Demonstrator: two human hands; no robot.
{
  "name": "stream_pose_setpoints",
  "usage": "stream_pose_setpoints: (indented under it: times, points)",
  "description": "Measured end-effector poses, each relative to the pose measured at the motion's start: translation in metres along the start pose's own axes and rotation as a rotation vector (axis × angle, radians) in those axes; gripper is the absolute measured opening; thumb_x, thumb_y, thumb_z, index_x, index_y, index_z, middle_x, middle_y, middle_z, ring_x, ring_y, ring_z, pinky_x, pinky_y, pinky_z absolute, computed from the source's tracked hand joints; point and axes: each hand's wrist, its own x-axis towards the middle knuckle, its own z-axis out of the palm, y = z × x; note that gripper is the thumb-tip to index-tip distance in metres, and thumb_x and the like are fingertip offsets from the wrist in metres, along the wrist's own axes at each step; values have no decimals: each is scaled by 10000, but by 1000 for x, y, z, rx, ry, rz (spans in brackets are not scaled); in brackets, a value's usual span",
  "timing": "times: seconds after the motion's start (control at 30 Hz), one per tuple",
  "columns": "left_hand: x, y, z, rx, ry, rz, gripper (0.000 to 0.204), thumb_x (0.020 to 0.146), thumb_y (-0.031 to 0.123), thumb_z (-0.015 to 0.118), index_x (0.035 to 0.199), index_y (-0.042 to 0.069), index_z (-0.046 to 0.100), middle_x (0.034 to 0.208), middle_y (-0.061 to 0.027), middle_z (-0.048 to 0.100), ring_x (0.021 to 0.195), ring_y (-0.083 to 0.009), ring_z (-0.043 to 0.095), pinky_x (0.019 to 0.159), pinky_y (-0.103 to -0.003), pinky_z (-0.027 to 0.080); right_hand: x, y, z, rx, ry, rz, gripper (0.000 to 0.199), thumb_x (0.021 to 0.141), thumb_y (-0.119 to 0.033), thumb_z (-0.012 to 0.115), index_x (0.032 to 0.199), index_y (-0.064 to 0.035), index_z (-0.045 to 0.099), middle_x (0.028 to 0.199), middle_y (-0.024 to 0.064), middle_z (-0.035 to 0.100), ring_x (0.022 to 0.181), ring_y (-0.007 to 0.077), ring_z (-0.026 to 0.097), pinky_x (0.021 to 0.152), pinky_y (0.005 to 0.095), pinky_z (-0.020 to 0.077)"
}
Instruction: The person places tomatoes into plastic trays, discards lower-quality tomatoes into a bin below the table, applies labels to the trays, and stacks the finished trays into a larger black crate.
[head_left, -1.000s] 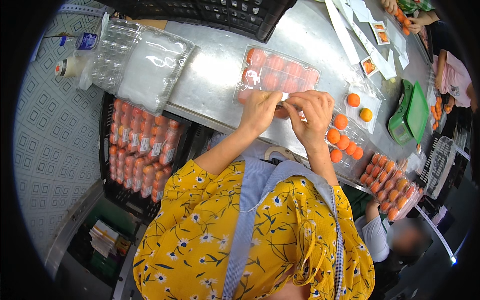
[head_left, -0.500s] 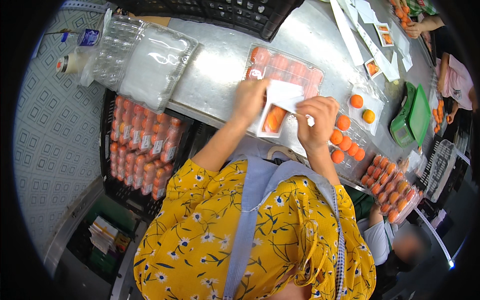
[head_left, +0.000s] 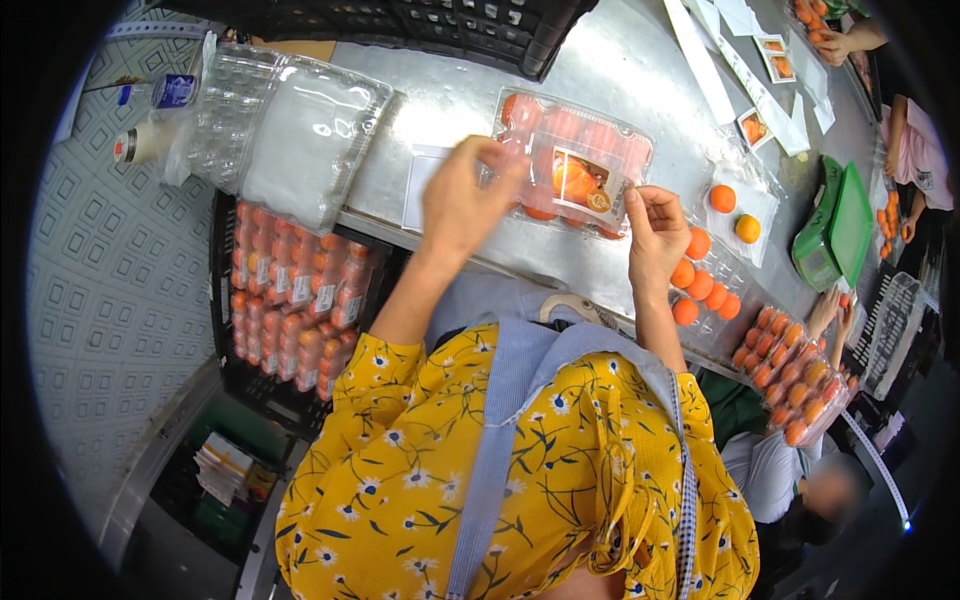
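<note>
In front of me on the metal table lies a closed clear plastic box of orange fruit [head_left: 612, 143]. A printed label [head_left: 582, 186] with a fruit picture lies over the near side of its lid; whether it is fully stuck down I cannot tell. My right hand [head_left: 657, 232] pinches the label's right edge between thumb and finger. Smeared by motion, my left hand [head_left: 468, 200] hovers by the box's left end, its fingers hard to read. Beneath and beside that hand rests a white piece of paper [head_left: 416, 190], partly hidden by it.
Stacked empty plastic boxes [head_left: 300, 135] stand at the left, above a black crate [head_left: 225, 300] of filled packs. To the right are loose oranges [head_left: 716, 296], filled packs [head_left: 790, 375], a green container [head_left: 835, 225] and label strips [head_left: 735, 80]. Co-workers' hands [head_left: 825, 312] show at right.
The label has come off its white backing and now lies over the box. My left hand has moved slightly left and down, and the backing paper lies on the table.
</note>
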Motion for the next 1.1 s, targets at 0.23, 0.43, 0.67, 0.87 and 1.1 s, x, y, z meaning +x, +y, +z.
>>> stream_pose_setpoints:
  times: [0.23,0.43,0.67,0.87,1.1]
  points:
    - [-1,-10,39,-101,-185,-137,273,773,280,629,821,12,601,703,-68,611,616,-146,556,607,-276,454,4,5,4,-83,-31,15,88,780,-21,638,825,2,566,754,8,585,663,48,500,621,180,406]
    - [18,-15,40,83,-177,-146,208,768,243,613,789,37,610,702,-71,628,624,-173,596,594,-292,461,23,17,6,-240,-18,-28,150,756,-35,650,860,-13,545,724,13,586,621,44,491,574,176,394]
    - [29,-19,48,238,-189,-178,184,744,266,608,748,82,622,679,-58,636,618,-209,607,595,-317,462,38,38,7,-301,6,66,192,718,-31,678,864,-14,554,668,22,605,579,43,499,563,185,403]
    - [31,-14,50,296,-167,-143,166,734,254,613,728,88,615,661,-57,633,611,-230,606,582,-337,458,41,43,5,-487,17,-17,176,692,-74,692,823,-66,575,664,-6,598,579,92,493,636,234,390]
    - [27,-21,54,385,-114,-73,168,725,212,637,752,81,536,596,-47,581,581,-247,586,558,-349,441,41,38,7,-790,-11,-328,211,660,-86,686,825,-67,556,693,29,557,658,169,523,661,291,388]
